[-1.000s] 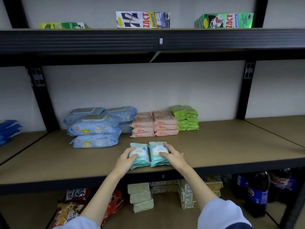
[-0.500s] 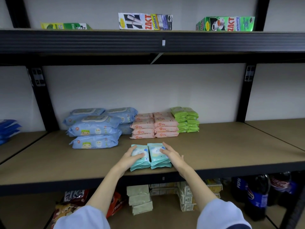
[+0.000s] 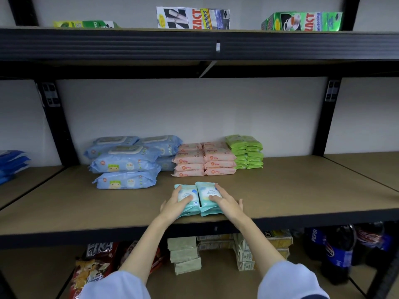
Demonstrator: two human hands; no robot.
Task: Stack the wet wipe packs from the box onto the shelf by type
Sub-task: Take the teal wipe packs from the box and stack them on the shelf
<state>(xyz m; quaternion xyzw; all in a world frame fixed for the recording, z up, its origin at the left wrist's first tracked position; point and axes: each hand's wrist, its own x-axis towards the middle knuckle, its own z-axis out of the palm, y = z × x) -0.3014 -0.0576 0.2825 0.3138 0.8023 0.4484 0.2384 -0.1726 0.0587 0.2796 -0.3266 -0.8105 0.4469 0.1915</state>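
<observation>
Head view: two teal wet wipe packs point(image 3: 198, 199) lay side by side, touching, near the front edge of the shelf point(image 3: 302, 190). Left hand point(image 3: 176, 205) and right hand point(image 3: 226, 202) rested flat on them, fingers straight, gripping nothing. Risks: uneven pushing could skew them or separate the pair; a backward drag might tip them off the edge.

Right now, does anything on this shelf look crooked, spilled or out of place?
Nothing spilled or damaged. The blue packs are stacked loosely, each skewed against the one below, unlike the neat pink packs and green packs. The teal packs sit near the shelf's front edge, apart, under the left hand and right hand.
</observation>
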